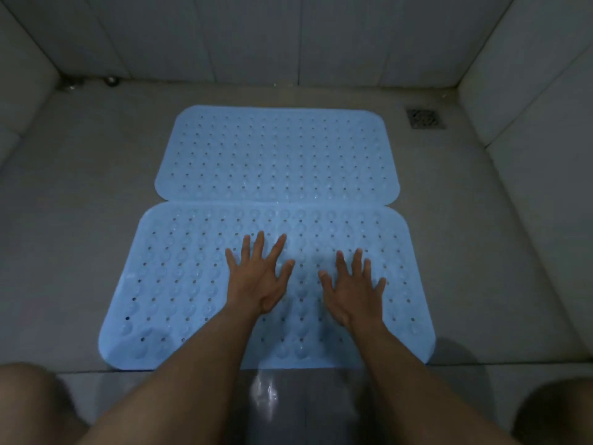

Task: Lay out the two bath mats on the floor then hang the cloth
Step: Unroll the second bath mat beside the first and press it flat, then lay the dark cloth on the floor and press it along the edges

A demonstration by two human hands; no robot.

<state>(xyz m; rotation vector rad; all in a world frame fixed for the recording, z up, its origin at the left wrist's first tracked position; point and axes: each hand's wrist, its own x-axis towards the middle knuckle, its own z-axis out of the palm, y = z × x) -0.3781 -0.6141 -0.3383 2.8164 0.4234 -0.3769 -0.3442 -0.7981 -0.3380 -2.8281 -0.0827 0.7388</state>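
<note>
Both grips hold nothing. The left grip and right grip lie palm-down with fingers spread, pressing the near bath mat around its middle. That mat runs left to right on the shower floor. The far bath mat lies parallel beyond the fingertips, long edges touching. The cloth is out of view, so neither grip can be judged nearer.

A square metal drain sits in the far right corner of the grey tiled floor, pale tiled walls rise on three sides, and a small shiny fitting lies in the far left corner.
</note>
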